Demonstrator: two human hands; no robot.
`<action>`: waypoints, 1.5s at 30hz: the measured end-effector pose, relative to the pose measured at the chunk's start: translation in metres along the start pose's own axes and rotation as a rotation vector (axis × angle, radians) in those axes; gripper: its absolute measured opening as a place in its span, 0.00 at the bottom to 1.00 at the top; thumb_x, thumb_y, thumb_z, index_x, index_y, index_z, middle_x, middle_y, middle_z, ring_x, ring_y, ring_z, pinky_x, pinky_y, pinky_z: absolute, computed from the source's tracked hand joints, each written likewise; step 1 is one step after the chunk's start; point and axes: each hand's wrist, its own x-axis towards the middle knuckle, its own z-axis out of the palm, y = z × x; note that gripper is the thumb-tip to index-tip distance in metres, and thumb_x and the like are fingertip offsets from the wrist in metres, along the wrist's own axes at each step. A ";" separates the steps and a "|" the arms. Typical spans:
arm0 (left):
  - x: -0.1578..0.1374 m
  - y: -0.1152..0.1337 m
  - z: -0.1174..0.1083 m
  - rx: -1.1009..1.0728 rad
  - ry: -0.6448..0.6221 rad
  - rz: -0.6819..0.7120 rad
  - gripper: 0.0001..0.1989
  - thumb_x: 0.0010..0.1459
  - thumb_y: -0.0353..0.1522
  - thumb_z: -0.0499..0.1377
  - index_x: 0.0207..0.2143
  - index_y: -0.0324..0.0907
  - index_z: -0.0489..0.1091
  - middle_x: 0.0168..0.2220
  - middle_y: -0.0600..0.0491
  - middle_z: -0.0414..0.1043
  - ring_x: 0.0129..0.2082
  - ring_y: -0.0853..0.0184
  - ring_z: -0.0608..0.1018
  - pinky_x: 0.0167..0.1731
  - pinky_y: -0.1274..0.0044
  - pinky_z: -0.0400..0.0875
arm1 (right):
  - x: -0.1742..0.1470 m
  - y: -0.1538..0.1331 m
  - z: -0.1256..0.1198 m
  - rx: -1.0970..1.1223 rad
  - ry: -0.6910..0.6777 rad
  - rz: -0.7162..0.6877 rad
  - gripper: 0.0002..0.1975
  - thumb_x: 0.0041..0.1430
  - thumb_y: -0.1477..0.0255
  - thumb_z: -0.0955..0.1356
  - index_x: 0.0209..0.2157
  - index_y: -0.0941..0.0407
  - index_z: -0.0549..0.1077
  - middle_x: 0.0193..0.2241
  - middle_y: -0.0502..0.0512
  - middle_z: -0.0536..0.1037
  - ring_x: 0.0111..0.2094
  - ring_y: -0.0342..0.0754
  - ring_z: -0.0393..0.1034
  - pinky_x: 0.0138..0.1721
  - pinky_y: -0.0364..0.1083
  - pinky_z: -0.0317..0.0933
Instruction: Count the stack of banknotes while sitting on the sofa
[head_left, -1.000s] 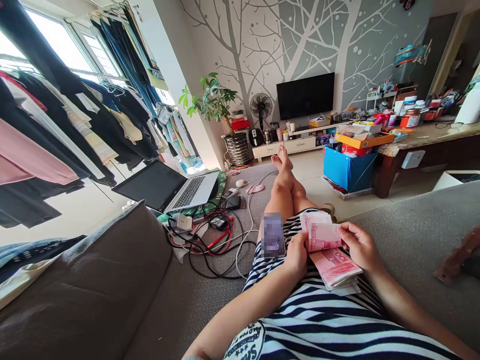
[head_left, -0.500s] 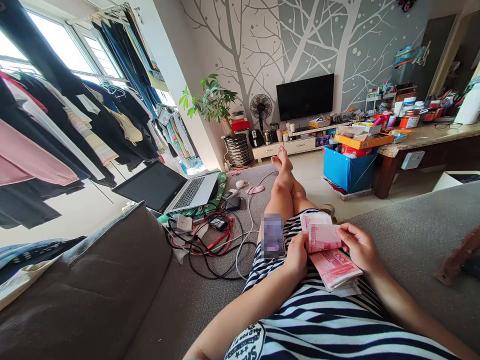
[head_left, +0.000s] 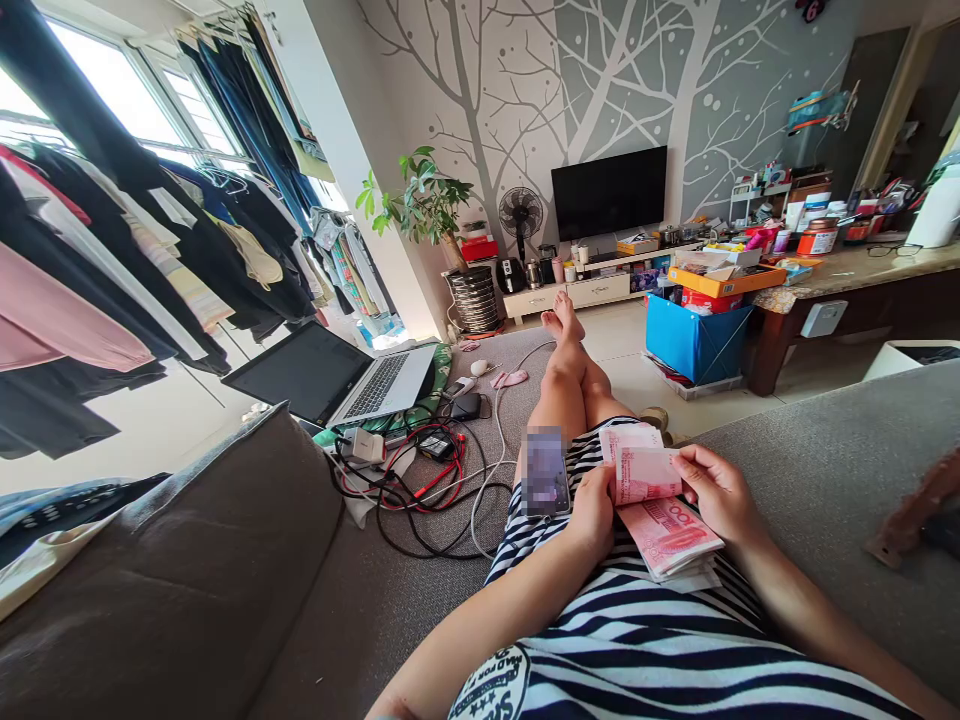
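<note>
Banknotes (head_left: 669,537), red and marked 100, are lying fanned between the two hands. The left hand (head_left: 592,512) is clamping their left ends, its forearm slanting across the striped garment (head_left: 637,625). The right hand (head_left: 718,492), fingers curled inward, is pinching the right edge of a turned-up banknote (head_left: 649,472). A smartphone (head_left: 546,475) is resting just left of the left hand.

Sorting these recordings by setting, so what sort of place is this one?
Most likely a living room in someone's home: a flat television stands out at the far wall, a grey sofa fills the foreground, and clothes hang by a window.
</note>
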 end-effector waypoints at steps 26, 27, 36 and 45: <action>0.000 0.001 0.001 -0.040 0.042 -0.019 0.11 0.45 0.39 0.66 0.21 0.41 0.72 0.25 0.52 0.74 0.28 0.64 0.72 0.34 0.73 0.66 | 0.003 0.008 0.000 0.019 0.033 -0.016 0.28 0.53 0.43 0.73 0.23 0.54 0.68 0.19 0.46 0.63 0.21 0.43 0.55 0.21 0.43 0.51; 0.000 0.001 0.001 -0.037 0.038 -0.022 0.10 0.45 0.38 0.66 0.21 0.41 0.72 0.25 0.52 0.74 0.29 0.63 0.73 0.35 0.72 0.67 | 0.003 0.006 0.000 0.042 0.027 -0.008 0.28 0.53 0.44 0.73 0.23 0.54 0.69 0.19 0.46 0.64 0.20 0.42 0.55 0.21 0.43 0.51; 0.007 -0.007 -0.006 0.012 0.000 -0.008 0.11 0.45 0.39 0.65 0.24 0.40 0.74 0.26 0.51 0.74 0.28 0.64 0.70 0.33 0.73 0.66 | 0.003 0.007 -0.002 0.088 0.008 0.034 0.26 0.53 0.45 0.74 0.25 0.54 0.72 0.17 0.45 0.64 0.19 0.41 0.57 0.20 0.42 0.51; 0.004 -0.005 -0.004 0.030 -0.011 0.023 0.10 0.46 0.38 0.63 0.23 0.40 0.74 0.26 0.52 0.74 0.29 0.65 0.70 0.33 0.73 0.66 | 0.002 0.004 0.000 0.089 0.010 0.056 0.27 0.51 0.44 0.75 0.25 0.54 0.73 0.17 0.44 0.63 0.18 0.41 0.56 0.19 0.42 0.50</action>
